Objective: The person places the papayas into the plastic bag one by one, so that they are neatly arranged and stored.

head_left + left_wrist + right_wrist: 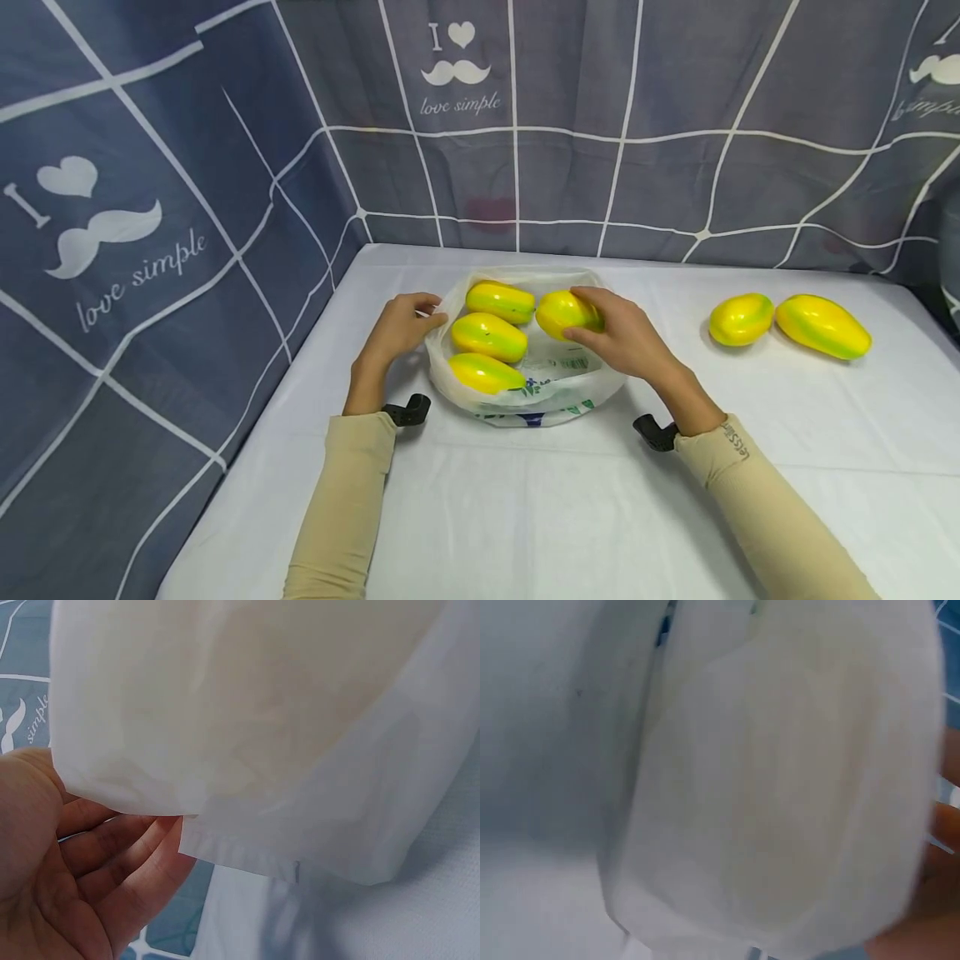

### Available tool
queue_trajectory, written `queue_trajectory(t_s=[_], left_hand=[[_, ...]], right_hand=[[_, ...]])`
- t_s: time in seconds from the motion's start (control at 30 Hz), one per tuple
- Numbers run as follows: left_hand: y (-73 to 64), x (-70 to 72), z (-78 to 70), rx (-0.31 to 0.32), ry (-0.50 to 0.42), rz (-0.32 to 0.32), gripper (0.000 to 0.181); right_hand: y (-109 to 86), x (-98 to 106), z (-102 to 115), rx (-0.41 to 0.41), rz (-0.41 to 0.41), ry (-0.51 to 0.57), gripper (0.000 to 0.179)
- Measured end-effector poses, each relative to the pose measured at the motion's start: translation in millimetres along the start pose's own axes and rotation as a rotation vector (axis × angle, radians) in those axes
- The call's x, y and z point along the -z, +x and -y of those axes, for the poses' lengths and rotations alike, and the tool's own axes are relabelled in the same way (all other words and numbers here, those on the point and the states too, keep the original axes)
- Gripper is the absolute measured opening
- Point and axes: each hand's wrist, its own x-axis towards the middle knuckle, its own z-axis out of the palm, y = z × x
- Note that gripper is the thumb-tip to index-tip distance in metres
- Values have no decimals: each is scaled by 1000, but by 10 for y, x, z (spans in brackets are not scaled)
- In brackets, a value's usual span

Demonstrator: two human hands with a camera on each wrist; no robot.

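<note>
A white plastic bag (570, 396) lies with its mouth spread wide, green and blue print on its front. Inside, along its left half, rest three yellow-green papayas, the back one (499, 302), the middle one (489, 337) and the front one (486, 374). My right hand (624, 331) grips another papaya (558, 314) over the bag's right half, thumb at the near side, fingers over the top. At the left rim my left hand (397, 329) pinches the bag's edge between thumb and fingers. The left wrist view shows bag film (247, 735) covering those fingertips.
Two more papayas, a shorter one (741, 319) and a longer one (823, 326), lie close together at the right of the white-covered table (525, 517). Dark grey cloth with white lines (570, 175) hangs behind the table and along its left side.
</note>
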Motion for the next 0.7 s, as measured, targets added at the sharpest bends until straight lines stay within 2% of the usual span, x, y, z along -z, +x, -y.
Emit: queue_trajectory(t_s=[0.27,0.7], left_hand=[[9,-19,-20,8,1,9,42],[-14,7,-15,11,-2,5,42]], right_hand=[[111,-89,-108,-83,36,-22,61],[222,-180,-168,-132,88,-33,62]])
